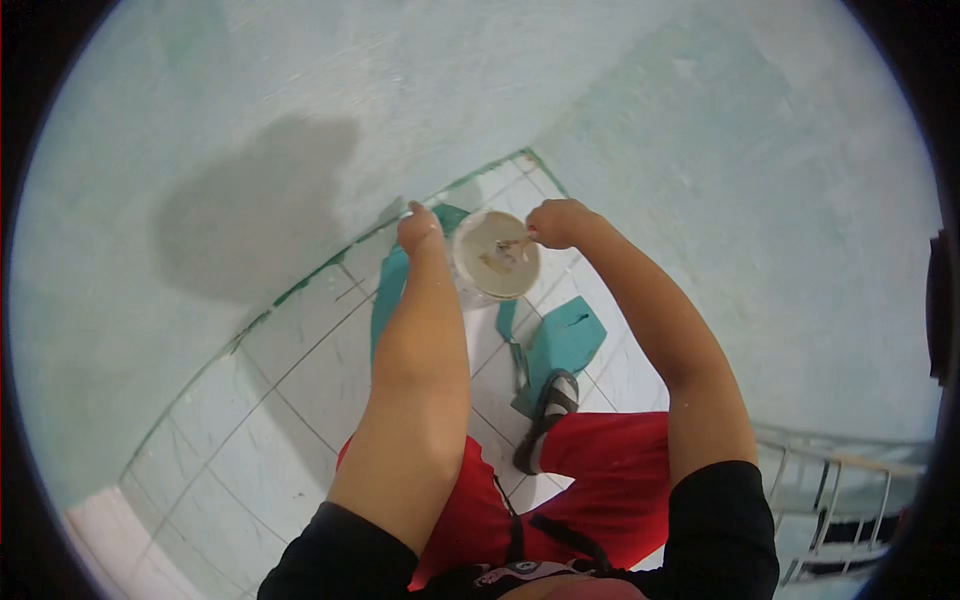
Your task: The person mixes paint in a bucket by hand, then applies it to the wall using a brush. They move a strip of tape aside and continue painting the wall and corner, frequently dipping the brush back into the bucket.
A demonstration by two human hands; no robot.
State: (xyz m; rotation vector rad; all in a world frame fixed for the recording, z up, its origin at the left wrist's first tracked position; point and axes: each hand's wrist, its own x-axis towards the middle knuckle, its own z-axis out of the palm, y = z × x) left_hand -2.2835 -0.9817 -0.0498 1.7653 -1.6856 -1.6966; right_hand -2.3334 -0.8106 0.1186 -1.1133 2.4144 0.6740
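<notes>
Around you, pale green, patchy walls (690,130) meet in a corner above a white tiled floor (300,420) edged in darker green; a shadow (255,215) falls on your left, a metal rack (850,500) stands lower right.

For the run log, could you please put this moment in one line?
right hand: holds brush-like tool in pail | left hand: beside pail, grip unclear | floor: tiled

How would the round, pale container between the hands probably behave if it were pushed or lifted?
The container would likely stay stiff, since its round rim looks even, with no sag. Being open-topped, it might spill loose contents if tilted. Its curved wall suggests it could roll if laid over.
</notes>
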